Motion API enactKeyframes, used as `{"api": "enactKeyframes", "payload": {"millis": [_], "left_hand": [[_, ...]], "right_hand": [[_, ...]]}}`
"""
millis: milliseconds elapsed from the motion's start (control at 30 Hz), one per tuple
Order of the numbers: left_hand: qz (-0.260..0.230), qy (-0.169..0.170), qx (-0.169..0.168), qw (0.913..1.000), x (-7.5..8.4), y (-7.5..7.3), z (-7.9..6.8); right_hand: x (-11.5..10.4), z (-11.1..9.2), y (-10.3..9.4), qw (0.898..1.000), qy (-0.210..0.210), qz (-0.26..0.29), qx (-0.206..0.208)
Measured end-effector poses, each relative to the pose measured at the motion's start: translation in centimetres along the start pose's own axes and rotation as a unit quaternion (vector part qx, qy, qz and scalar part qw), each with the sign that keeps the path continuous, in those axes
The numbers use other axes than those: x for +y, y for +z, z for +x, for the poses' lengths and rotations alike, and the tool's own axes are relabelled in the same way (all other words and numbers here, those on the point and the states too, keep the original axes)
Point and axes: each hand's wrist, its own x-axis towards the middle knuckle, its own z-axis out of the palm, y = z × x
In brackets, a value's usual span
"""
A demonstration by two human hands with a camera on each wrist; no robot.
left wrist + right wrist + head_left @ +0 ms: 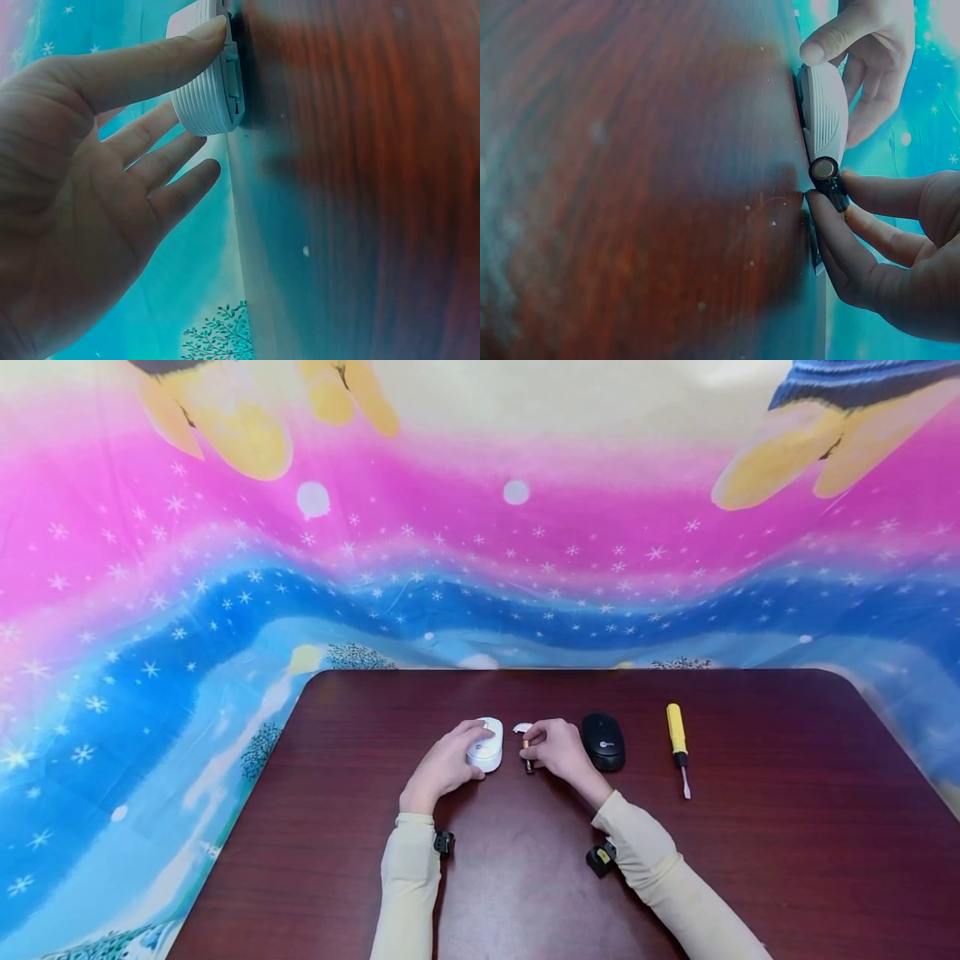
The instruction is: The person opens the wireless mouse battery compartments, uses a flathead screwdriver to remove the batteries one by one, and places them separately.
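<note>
A white computer mouse stands on the table, and my left hand grips it from the left side. In the left wrist view the thumb lies on the ribbed side of the mouse. Just to its right, my right hand pinches a battery with a black and copper-coloured casing. The right wrist view shows a round battery end between thumb and fingers, close over the tabletop. A small white curved cover lies just beyond the right fingertips, partly hidden by them.
A black computer mouse lies right of my right hand. Farther right is a flat-head screwdriver with a yellow handle. The dark red-brown table meets a printed cloth at its back edge.
</note>
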Motion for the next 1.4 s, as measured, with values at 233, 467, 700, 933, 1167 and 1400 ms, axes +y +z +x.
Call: {"api": "enactKeyframes", "payload": {"millis": [233,467,700,933,1167,1400], "left_hand": [[0.0,-0.001,-0.003,1.0,0.5,0.1,0.1],[0.004,0.008,-0.001,1.0,0.9,0.3,0.2],[0.002,0.004,0.005,1.0,1.2,0.6,0.3],[0.005,0.0,0.01,0.9999,2.5,0.7,0.7],[0.029,0.037,0.006,0.9989,4.7,1.4,1.5],[0.051,0.048,-0.01,0.9975,6.7,2.0,2.6]], "right_hand": [[0.1,-0.4,-0.2,1.0,-0.006,-0.009,0.005],[0.1,-0.7,-0.4,1.0,0.002,-0.019,0.006],[-0.2,-1.1,-2.0,0.999,-0.008,-0.041,0.003],[-1.0,-1.5,-5.2,0.997,-0.042,-0.062,0.02],[-0.6,-2.7,-8.8,0.996,-0.035,-0.072,0.042],[0.2,-3.9,-11.4,0.995,-0.029,-0.083,0.045]]}}
